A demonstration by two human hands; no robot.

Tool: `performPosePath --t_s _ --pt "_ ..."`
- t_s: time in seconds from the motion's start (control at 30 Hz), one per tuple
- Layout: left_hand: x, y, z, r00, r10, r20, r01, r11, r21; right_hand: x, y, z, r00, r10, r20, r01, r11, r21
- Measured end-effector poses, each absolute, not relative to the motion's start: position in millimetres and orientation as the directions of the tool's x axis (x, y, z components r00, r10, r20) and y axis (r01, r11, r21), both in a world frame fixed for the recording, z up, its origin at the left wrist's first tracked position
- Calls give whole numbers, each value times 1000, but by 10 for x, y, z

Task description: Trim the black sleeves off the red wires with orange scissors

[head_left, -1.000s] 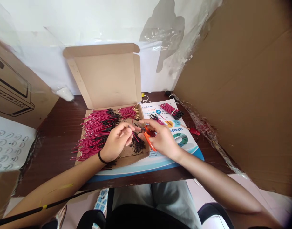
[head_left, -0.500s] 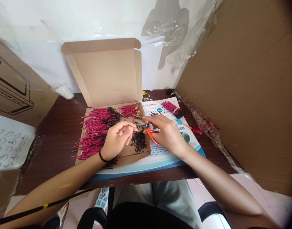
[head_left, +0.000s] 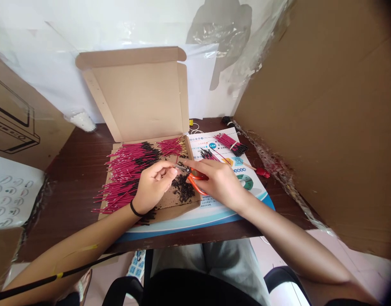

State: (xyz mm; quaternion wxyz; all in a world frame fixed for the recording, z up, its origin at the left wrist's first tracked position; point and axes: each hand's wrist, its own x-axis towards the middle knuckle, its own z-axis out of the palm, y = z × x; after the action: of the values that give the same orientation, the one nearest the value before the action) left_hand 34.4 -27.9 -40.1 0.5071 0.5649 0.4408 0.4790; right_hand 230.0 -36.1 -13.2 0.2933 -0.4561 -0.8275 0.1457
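Note:
My left hand is closed in a pinch over the cardboard box tray. A thin red wire shows just beyond its fingertips and seems held there, though the fingers hide most of it. In my right hand are small orange-handled pliers, their metal jaws pointing left and meeting the left fingertips. Whether the jaws touch the wire cannot be made out. Below the pliers lies a pile of small black scraps. Rows of red wires with black ends fill the tray's left side.
The box's lid stands up at the back. More red wires with gold-coloured ends lie in the tray's far right. On the printed sheet rest a banded wire bundle and loose wires. A large cardboard panel stands at right.
Both hands and the pliers have shifted slightly left, the right hand more. Loose wires on the printed sheet behind the right hand are more exposed. The view has moved a little.

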Motion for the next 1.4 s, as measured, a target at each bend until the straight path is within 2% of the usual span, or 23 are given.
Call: performPosePath --t_s 0.43,0.57,0.83,0.93,1.13,1.27,1.4 --pt "341 -279 -374 175 973 147 108 -168 980 2287 -374 -172 -396 805 441 740 564 -367" --pt "349 -279 -369 175 970 168 133 -193 972 2284 -372 -167 -412 805 426 739 569 -360" --pt "348 -272 -327 188 956 225 309 -275 911 2332 -346 -159 -454 824 338 761 556 -334" --pt "358 -273 -309 199 956 214 282 -265 922 2333 -350 -175 -437 841 319 763 535 -364" --pt "363 -288 -328 211 965 153 101 -177 979 2294 -350 -209 -357 876 325 760 474 -444" --pt "358 -269 -364 215 968 129 -34 -125 992 2271 -341 -196 -316 879 358 651 475 -592" --pt "355 -232 -404 246 966 77 -165 -36 986 2248 -343 -156 -294 899 324 567 437 -698"
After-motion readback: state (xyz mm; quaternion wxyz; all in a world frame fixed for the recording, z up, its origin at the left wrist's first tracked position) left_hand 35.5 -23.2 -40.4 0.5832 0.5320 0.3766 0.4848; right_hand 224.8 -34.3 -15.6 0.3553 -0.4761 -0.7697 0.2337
